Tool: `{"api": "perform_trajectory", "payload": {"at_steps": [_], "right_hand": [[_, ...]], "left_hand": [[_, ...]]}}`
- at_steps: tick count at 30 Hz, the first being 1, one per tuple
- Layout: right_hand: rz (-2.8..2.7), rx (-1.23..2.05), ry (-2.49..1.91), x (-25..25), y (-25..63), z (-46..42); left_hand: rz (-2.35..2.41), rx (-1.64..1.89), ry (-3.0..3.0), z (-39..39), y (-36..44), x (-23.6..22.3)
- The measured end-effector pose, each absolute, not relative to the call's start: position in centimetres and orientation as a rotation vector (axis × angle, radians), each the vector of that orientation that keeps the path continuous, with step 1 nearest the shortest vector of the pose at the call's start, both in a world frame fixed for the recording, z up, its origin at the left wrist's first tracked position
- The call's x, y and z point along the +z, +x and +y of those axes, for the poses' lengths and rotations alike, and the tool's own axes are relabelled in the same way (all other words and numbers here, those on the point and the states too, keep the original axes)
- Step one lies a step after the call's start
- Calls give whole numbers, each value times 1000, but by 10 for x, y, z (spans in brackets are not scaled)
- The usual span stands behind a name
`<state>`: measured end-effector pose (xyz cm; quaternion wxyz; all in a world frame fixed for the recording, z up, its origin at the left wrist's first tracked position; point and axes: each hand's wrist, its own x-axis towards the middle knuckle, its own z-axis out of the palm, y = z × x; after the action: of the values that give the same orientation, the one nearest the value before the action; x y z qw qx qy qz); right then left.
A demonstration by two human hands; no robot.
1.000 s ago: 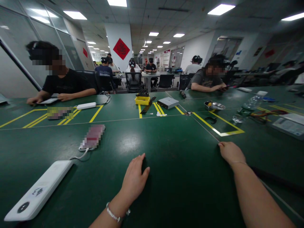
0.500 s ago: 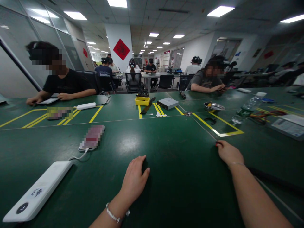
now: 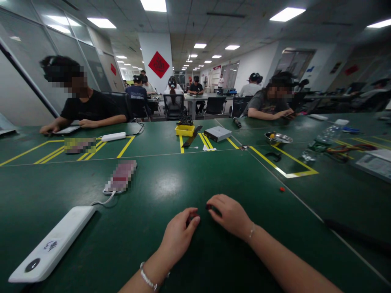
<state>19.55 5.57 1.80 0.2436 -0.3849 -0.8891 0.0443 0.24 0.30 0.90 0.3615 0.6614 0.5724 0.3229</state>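
Apparently pinches one small dark piece (image 3: 208, 206), mostly hidden, in the right hand (image 3: 231, 216) at lower centre; curls the left hand (image 3: 179, 235) just beside, but cannot tell of any hold there. Shows one red bit (image 3: 282, 189) on the green table (image 3: 241, 177), right of centre, now clear of the right hand, drawn leftward since half a second ago.

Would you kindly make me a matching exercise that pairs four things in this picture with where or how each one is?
Things
1. small red piece
2. right hand
3. yellow tray
4. large white power bank

Places and states
A. cabled to a phone
B. pinching a small dark piece
C. heaped with black cables
D. beside the tabletop's pale seam

Pairs: 1-D, 2-B, 3-C, 4-A
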Motion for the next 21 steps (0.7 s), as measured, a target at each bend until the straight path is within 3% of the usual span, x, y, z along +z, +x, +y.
{"api": "perform_trajectory", "payload": {"at_steps": [7, 14, 21], "right_hand": [[-2457, 346, -941, 12, 181, 49], [-1834, -274, -2127, 12, 314, 105], [-1593, -37, -2529, -1, 395, 110]], "left_hand": [[1396, 884, 1579, 5, 2, 10], [1323, 1087, 1185, 10, -5, 13], [1311, 1151, 1026, 10, -6, 15]]}}
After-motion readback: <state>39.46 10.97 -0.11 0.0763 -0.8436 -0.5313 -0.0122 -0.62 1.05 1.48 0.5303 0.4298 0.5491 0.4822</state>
